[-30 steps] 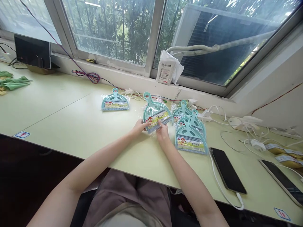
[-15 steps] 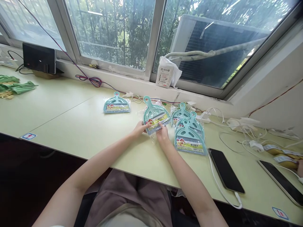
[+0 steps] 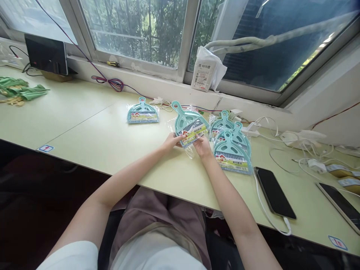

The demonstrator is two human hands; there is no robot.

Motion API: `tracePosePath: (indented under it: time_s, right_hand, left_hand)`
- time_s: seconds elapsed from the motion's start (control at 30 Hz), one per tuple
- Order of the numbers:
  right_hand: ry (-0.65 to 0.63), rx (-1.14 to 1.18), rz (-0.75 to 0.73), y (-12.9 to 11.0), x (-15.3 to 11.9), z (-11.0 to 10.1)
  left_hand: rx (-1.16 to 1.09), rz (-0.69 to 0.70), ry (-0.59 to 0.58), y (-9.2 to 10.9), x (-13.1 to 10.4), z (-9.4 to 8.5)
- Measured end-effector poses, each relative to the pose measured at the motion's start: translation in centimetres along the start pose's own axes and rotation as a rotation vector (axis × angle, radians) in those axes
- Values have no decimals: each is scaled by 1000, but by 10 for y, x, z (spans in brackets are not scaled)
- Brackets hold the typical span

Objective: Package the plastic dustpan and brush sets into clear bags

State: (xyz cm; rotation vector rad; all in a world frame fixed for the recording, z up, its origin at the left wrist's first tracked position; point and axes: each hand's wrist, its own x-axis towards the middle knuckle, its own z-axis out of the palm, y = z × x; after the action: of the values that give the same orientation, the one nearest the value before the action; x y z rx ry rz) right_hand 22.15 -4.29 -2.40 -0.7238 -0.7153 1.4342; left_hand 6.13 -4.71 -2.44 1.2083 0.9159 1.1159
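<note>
Between both hands I hold a teal dustpan and brush set (image 3: 187, 119), wrapped in clear plastic and tilted, its handle toward the window. My left hand (image 3: 172, 141) is closed on the lower left edge, thumb on the printed label. At the lower right edge my right hand (image 3: 203, 145) grips the same pack. Three more wrapped sets, one in front (image 3: 232, 157), lie overlapping to the right of my right hand. Another wrapped set (image 3: 143, 112) lies apart on the left, near the wall. The undersides of my fingers are hidden by the pack.
A phone (image 3: 275, 192) with a white cable lies at right, another phone (image 3: 340, 204) beyond it. Tangled white cables (image 3: 305, 144) run along the wall. A tablet (image 3: 46, 54) and green cloth items (image 3: 24, 90) are at far left. A tissue pack (image 3: 204, 71) stands on the sill.
The camera view has shifted, so the table's things appear higher and slightly further right. Both hands still hold the same pack, at nearly the same tilt.
</note>
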Motion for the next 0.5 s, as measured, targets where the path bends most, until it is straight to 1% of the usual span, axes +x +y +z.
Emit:
tracePosePath:
  time_s: [0.17,0.5]
  right_hand:
    - [-30,18,-2,1,1,-2]
    - [-16,33,12,0,2,-1]
  left_hand:
    - [11,-4,4,0,1,0]
    - [24,1,6,-3,2,0]
